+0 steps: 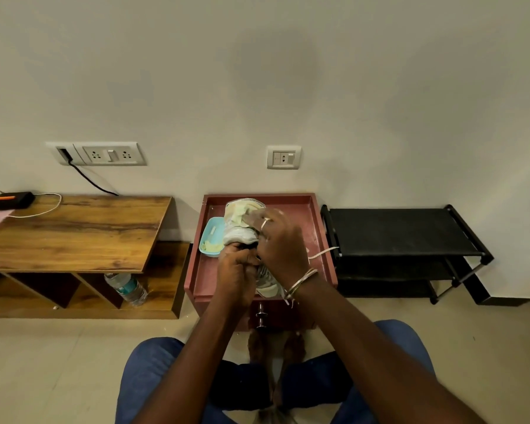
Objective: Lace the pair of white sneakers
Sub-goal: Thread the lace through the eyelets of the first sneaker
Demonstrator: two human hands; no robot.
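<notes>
Now, on the red worktop [207,273], our left hand [237,270] has a tight grip on the near sneaker [267,284]; the grip of the right hand [283,243] is too blurred to tell. We should draw the trailing lace [323,253] snug and untwisted, steadying the shoe.

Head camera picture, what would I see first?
Two hands meet in the middle, the left hand gripping a white sneaker and the right hand over it, on a red table. A white lace trails right toward a black rack.
</notes>
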